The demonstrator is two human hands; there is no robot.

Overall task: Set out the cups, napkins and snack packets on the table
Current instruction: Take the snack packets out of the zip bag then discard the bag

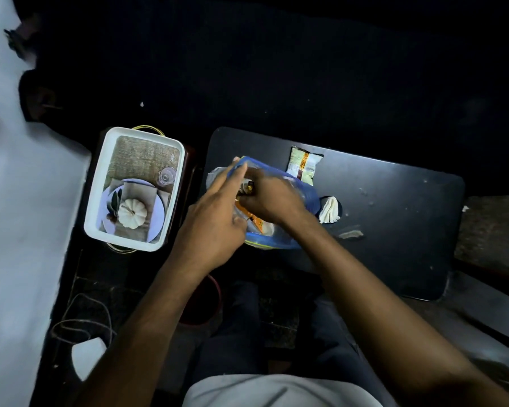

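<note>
A blue plastic bag [307,198] lies on the left part of the small black table [394,230]. My left hand [215,218] holds the bag's rim open, index finger stretched forward. My right hand [271,198] is inside the bag, closed on an orange snack packet [254,220]. One pale snack packet [304,165] lies flat on the table just beyond the bag. A folded white napkin [331,210] sits right of the bag, partly over a dark round shape that may be a cup. What else is in the bag stays hidden.
A white rectangular tray [100,218] with a printed plate-and-pumpkin picture rests on a low stand left of the table. A red-rimmed bin [215,289] stands near my knees. Loose cable [80,321] lies on the dark floor at the lower left.
</note>
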